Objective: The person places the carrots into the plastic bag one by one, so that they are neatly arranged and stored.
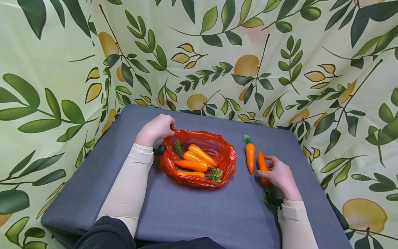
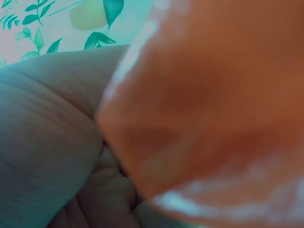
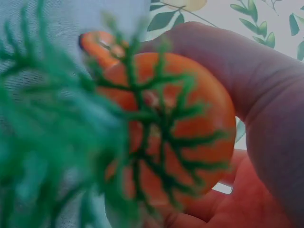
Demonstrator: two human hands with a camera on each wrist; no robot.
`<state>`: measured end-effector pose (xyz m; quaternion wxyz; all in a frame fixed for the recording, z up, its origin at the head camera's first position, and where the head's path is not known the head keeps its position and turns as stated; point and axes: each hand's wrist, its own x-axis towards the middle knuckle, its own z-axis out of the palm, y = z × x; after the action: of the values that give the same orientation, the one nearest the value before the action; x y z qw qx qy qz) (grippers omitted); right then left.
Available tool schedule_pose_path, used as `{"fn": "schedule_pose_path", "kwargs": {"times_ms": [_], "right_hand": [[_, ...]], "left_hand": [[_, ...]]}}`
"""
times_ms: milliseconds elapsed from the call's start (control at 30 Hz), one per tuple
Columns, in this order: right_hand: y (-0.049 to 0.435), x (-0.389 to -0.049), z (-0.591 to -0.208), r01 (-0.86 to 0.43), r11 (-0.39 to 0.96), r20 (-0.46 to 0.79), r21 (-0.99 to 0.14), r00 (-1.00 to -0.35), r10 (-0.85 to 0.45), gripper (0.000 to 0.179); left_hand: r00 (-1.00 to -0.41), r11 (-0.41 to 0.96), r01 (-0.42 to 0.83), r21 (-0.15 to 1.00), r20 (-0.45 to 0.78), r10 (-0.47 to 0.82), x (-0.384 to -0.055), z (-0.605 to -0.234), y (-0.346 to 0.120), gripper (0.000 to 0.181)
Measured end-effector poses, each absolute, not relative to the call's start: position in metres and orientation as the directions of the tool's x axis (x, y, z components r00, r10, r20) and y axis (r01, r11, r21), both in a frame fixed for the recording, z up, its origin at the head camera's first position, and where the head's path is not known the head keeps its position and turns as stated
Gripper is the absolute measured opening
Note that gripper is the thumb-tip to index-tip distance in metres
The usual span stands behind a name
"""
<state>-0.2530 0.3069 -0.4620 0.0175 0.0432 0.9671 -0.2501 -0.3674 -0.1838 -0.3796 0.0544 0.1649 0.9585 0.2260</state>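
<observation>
A red plastic bag (image 1: 229,157) lies with its mouth spread wide, several orange carrots (image 1: 190,165) with green tops inside it. My left hand (image 1: 158,128) pinches the bag's rim at its far left corner; in the left wrist view the red plastic (image 2: 204,109) hides most of the fingers. To the right of the bag, my right hand (image 1: 278,174) grips a carrot (image 1: 262,162) between thumb and fingers, its tip pointing away from me. That carrot's green leaves (image 3: 161,128) hang under the wrist. Another carrot (image 1: 250,157) lies just left of it.
Everything rests on a grey cloth-covered table (image 1: 199,214). Leaf-patterned fabric (image 1: 217,52) hangs behind the table and along both sides. The loose carrot lies between the bag and my right hand.
</observation>
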Motion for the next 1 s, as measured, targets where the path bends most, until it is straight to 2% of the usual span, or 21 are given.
{"fn": "schedule_pose_path", "kwargs": {"times_ms": [433,800,1000], "right_hand": [[0.297,-0.25,-0.436,0.026,0.838,0.086,-0.544,-0.992,0.087,0.083],[0.27,-0.252,-0.395,-0.123,0.828,0.244,-0.547,-0.97,0.016,0.078],[0.24,-0.254,-0.374,-0.204,0.804,0.268,-0.559,-0.962,-0.058,0.075]], "left_hand": [[-0.936,0.841,0.306,0.445,-0.021,0.352,-0.367,-0.378,-0.185,0.007],[-0.933,0.843,0.322,0.43,-0.005,0.359,-0.367,-0.376,-0.185,0.008],[-0.934,0.84,0.311,0.445,-0.021,0.357,-0.365,-0.379,-0.186,0.006]]}}
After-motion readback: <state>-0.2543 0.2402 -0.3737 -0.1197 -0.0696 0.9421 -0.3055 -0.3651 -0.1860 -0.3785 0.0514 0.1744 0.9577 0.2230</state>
